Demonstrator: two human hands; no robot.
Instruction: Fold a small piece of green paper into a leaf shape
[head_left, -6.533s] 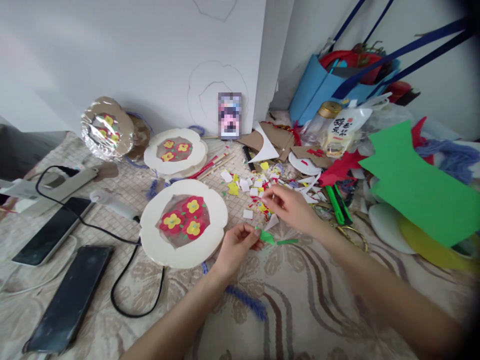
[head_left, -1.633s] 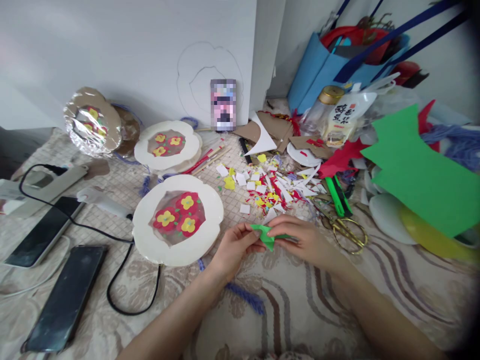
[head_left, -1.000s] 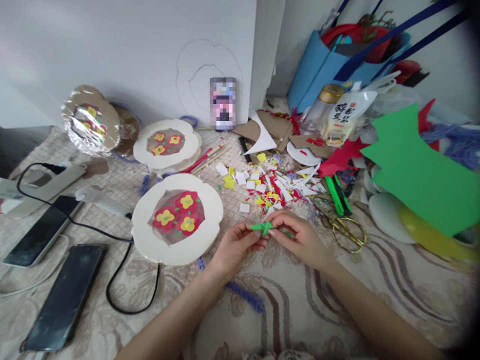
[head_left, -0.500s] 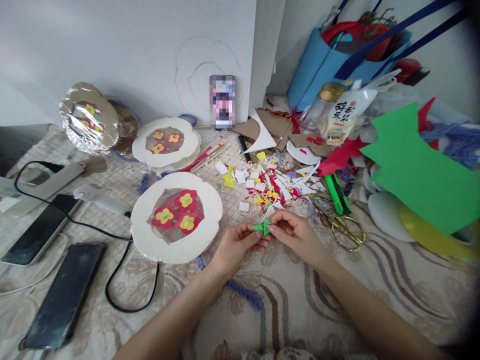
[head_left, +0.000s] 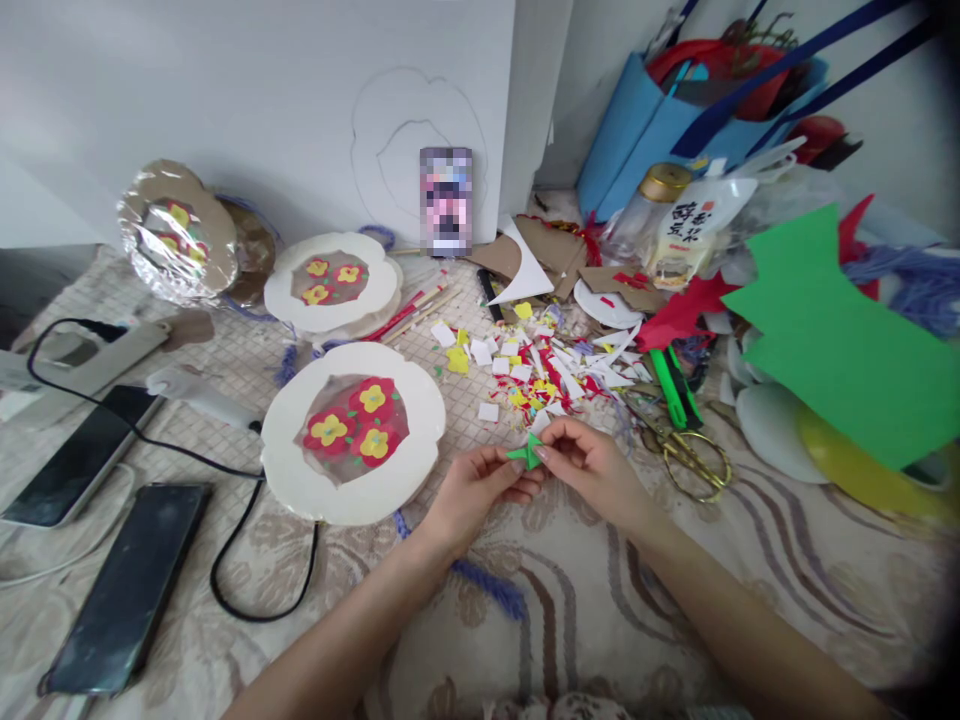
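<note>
A small folded piece of green paper [head_left: 531, 453] is pinched between my two hands above the patterned cloth. My left hand [head_left: 484, 490] grips its left side between thumb and fingers. On the other side, my right hand [head_left: 589, 465] pinches the right edge. Just left of my hands lies a white scalloped frame [head_left: 281, 440] with red and yellow paper flowers [head_left: 373, 445] in its see-through middle. Beyond my fingertips spreads a heap of white, yellow and red paper scraps [head_left: 540, 375]. Gold-handled scissors [head_left: 697, 466] rest right of my right hand.
A large green sheet [head_left: 847, 340] lies at the right, near a green cutter [head_left: 675, 390] and red paper [head_left: 686, 315]. Two dark phones [head_left: 124, 590] and a glue gun [head_left: 202, 398] with its cord are at left. A blue bag [head_left: 622, 130] stands behind.
Both hands keep nearly the same place and hold on the green paper. The camera view has shifted very slightly; the other things lie as before.
</note>
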